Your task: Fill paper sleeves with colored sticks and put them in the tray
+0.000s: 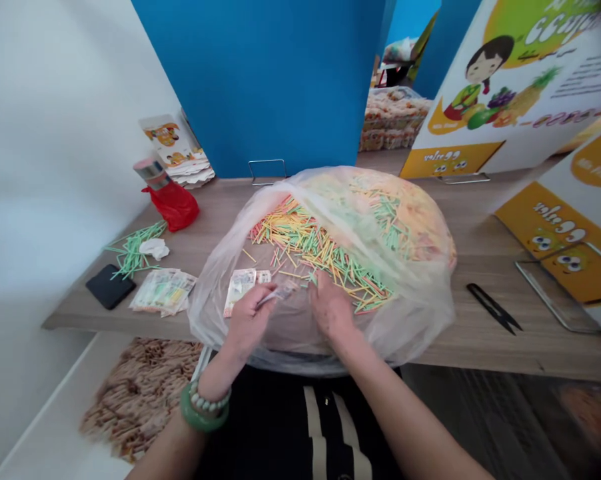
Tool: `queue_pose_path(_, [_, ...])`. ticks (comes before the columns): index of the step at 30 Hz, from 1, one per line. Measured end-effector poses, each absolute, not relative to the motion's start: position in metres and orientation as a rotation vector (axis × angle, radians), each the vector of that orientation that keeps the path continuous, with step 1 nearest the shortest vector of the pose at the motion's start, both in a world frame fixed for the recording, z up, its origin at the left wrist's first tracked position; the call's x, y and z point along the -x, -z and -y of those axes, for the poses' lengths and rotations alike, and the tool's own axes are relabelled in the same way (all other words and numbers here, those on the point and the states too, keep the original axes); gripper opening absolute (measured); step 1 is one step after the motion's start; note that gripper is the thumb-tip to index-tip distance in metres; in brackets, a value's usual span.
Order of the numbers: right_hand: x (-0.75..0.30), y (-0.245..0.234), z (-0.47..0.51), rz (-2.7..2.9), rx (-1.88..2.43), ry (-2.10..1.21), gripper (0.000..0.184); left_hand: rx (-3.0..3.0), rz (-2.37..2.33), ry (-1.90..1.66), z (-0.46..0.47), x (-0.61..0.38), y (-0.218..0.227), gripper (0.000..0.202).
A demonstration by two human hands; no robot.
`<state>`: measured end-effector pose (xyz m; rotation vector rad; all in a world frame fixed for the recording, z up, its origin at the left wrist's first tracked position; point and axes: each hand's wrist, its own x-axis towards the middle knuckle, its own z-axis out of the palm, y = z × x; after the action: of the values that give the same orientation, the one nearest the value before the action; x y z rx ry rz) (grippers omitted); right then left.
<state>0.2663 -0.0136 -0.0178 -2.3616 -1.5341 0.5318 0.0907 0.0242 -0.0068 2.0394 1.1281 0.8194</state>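
A large clear plastic bag [410,307] lies on the table with its mouth toward me. Inside it are heaps of thin, short sticks [325,253] in green, yellow and pink. My left hand [250,313] pinches a small clear packet [280,291] at the bag's mouth. Just right of it, my right hand [330,303] has its fingers down at the near edge of the sticks, closed around a few that I can barely make out. Beside my left hand, small printed packets [234,300] lie on the plastic.
At left are a stack of filled packets [164,291], a black phone [110,287], loose green sticks [135,250], a crumpled tissue [154,249] and a red bag [173,205]. Black thread snips [493,308] lie at right, near printed cartons [570,233]. A blue panel [275,80] stands behind.
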Motion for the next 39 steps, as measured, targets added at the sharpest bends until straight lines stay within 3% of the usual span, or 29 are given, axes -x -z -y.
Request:
queue_pose_path(5, [-0.269,0.005,-0.016,1.629,2.609,-0.578,0.047,-2.235,-0.69,-0.634,-0.02,-0.103,0.026,0.017])
queue_pose_path(10, [-0.264,0.003,-0.015,1.844,2.655,-0.454,0.028,-2.368,-0.506,-0.449,-0.025,-0.098,0.034,0.017])
queue_pose_path(14, [-0.265,-0.006,-0.018,2.004,2.728,-0.42,0.028,-2.388,-0.429,-0.511,-0.026,-0.088,0.045,0.017])
queue_pose_path(19, [-0.27,-0.013,-0.034,1.92,2.764,-0.718,0.027,-2.384,-0.332,-0.613,-0.023,-0.083,0.056,0.018])
queue_pose_path(24, [-0.29,0.002,-0.019,1.326,2.246,-0.959,0.009,-2.333,-0.31,-0.63,-0.027,-0.082,0.058,0.019])
queue_pose_path(28, [-0.28,0.023,0.0,0.812,1.759,-1.04,0.018,-2.265,-0.345,-0.732,-0.027,-0.084,0.06,0.014])
queue_pose_path(39, [-0.239,0.05,0.007,1.308,1.614,-0.56,0.016,-2.172,-0.502,-0.82,-0.024,-0.083,0.053,0.02])
